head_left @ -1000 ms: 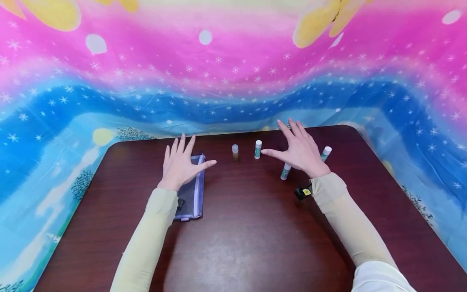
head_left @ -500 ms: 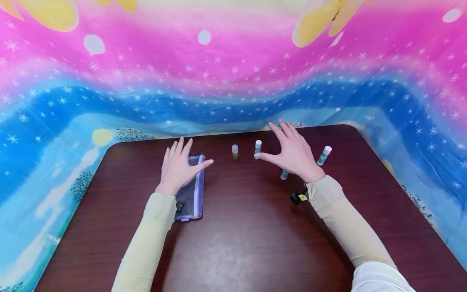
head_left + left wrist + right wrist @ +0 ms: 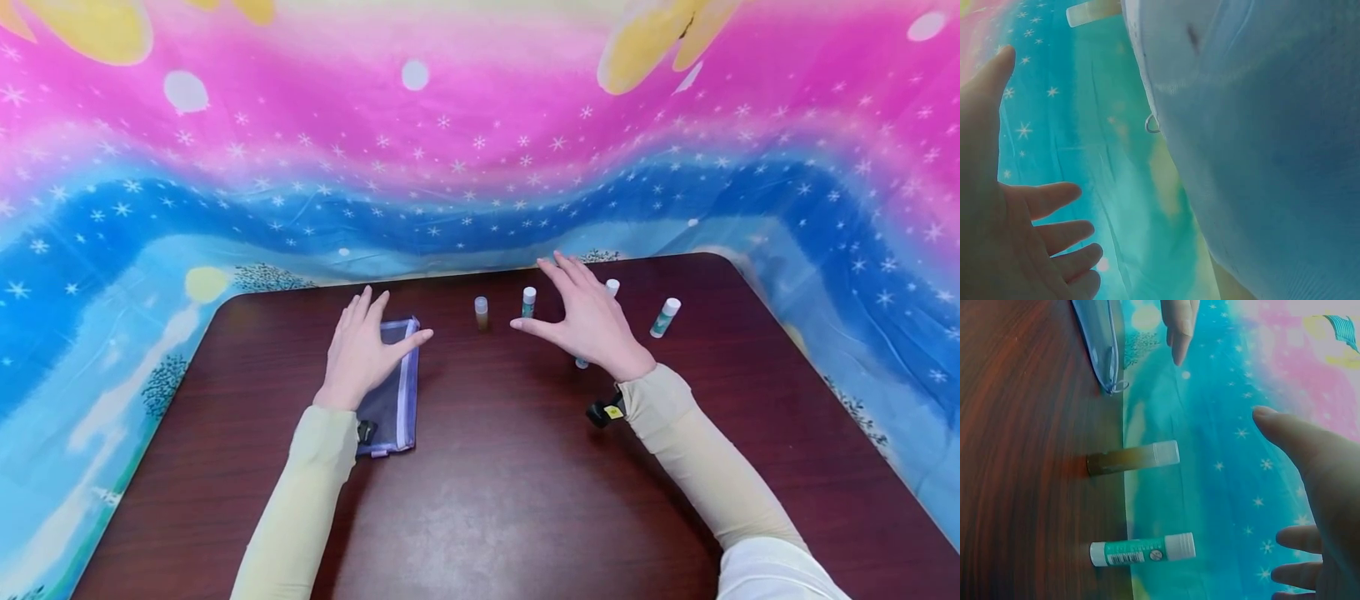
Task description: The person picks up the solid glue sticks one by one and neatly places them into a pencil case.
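Note:
My left hand (image 3: 356, 354) hovers over a dark mesh zipper pouch (image 3: 386, 404) with purple edging, fingers spread and holding nothing. In the left wrist view the pouch (image 3: 1260, 137) looms beside that hand (image 3: 1016, 231). My right hand (image 3: 592, 325) is spread in the air among white-capped green glue sticks, gripping none. One glue stick (image 3: 528, 302) stands just beyond its thumb and another (image 3: 665, 317) stands to its right. A third (image 3: 612, 287) shows only its cap behind the hand; a fourth (image 3: 582, 363) is mostly hidden below it. Between the hands stands a brownish tube (image 3: 482, 315) with a translucent cap.
A dark red wooden table (image 3: 480, 500) with rounded far corners carries everything. A printed pink and blue cloth (image 3: 465, 183) hangs close behind and around it. A black wrist camera (image 3: 603, 412) hangs beneath the right wrist.
My right hand has drifted left, uncovering the rightmost glue stick and the cap of the one behind it. My left hand has shifted slightly toward me. Both stay spread.

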{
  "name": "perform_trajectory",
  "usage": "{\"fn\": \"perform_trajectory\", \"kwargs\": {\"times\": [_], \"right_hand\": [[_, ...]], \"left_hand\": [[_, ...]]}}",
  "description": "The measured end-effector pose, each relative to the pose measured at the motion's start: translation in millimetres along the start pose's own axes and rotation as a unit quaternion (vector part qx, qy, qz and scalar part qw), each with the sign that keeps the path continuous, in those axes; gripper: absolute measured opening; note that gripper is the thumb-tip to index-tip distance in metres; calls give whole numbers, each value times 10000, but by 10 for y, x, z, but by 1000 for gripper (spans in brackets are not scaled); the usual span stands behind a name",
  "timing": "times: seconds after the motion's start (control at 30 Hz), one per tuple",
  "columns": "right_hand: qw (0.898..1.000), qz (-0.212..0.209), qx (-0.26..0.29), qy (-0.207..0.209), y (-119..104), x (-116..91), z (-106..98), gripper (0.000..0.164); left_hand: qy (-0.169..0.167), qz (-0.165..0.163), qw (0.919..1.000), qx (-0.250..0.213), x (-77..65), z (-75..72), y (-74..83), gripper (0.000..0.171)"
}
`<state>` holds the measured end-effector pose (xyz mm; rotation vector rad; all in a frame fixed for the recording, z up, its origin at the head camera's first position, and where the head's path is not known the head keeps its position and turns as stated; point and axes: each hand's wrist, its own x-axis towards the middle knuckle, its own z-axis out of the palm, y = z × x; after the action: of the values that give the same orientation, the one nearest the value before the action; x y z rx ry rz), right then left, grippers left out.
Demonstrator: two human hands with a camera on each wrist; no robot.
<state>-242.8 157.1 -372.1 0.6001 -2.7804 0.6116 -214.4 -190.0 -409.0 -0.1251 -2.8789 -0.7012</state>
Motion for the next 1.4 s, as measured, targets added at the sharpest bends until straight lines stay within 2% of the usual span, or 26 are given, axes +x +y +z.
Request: {"fn": "perform_trajectory", "kwargs": {"times": [0.2, 0.43, 0.7, 1.03, 1.4], "right_hand": [[9996, -217, 168, 82, -44, -9, 61, 105], [9990, -333, 285, 89, -111, -26, 134, 100], [9979, -305, 570, -73, -226, -72, 206, 91], [9965, -372, 747, -53, -301, -95, 326, 86], [9935, -88, 1088, -325, -423, -109, 481, 82]], "left_hand": [[39, -75, 9996, -260, -60, -6, 22, 109], [59, 25, 9994, -338, -121, -9, 29, 107], [-341, -50, 9980, -535, -195, -4, 43, 97], [-651, -127, 9973, -305, -307, 23, 106, 96], [-658, -69, 9976, 185, -417, 67, 140, 80]]}}
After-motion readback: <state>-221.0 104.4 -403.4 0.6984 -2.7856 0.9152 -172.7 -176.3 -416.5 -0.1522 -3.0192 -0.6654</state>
